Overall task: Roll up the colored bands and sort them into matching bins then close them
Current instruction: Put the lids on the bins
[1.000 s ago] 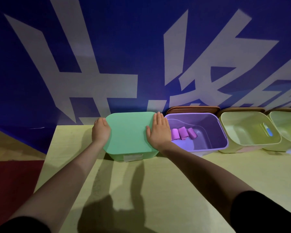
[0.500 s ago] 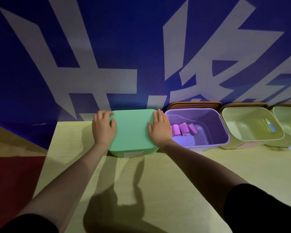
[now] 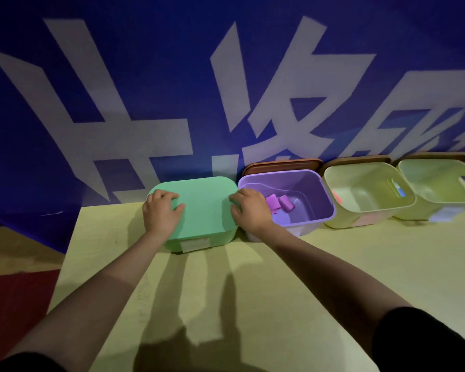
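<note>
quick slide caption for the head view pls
Both hands, left hand and right hand, press the green lid onto its bin beside the open purple bin.

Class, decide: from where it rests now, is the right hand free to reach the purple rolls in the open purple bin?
Probably yes. The right hand rests on the green lid beside the purple bin, which has no lid on, and nothing covers the purple rolls.
</note>
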### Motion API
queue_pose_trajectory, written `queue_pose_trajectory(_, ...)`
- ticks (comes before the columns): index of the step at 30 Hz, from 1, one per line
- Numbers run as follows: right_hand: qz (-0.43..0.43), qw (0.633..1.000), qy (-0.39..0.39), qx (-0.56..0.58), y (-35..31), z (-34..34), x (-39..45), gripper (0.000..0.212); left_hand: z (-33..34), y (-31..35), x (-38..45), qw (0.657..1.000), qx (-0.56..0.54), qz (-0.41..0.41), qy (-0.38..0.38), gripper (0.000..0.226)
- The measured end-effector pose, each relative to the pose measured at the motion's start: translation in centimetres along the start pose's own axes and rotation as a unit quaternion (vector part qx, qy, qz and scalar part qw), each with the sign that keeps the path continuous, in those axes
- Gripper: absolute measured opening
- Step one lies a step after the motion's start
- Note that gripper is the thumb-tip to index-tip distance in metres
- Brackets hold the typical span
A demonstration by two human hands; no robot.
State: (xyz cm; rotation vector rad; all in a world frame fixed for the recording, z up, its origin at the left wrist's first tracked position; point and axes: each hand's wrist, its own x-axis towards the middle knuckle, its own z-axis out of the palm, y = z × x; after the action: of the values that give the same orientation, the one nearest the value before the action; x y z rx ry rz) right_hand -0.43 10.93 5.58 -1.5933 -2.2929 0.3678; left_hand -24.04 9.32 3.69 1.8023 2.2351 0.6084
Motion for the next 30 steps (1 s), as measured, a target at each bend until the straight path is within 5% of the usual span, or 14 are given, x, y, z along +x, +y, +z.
queue_pose_trajectory(4,0.118,0.983,0.097,0.099,5.4,-3.2,-2.3,0.030,0.4,5.5,0.0,0.992,-0.120,-0.022,0.032,0.024)
queue_pose_trajectory(11,0.250,0.951,0.156,0.090,15.9,-8.4,-0.9,0.030,4.1,15.6,2.4,0.965,-0.256,-0.037,-0.049,0.022)
queue_pose_trajectory(18,0.151,0.986,0.069,0.034,20.4,-9.6,3.4,0.033,7.9,18.3,5.5,0.979,-0.173,-0.071,-0.085,0.034)
queue_pose_trajectory(30,0.096,0.994,0.055,0.016,22.4,-9.4,4.9,0.022,9.6,18.3,5.6,0.969,-0.242,-0.055,0.005,0.017)
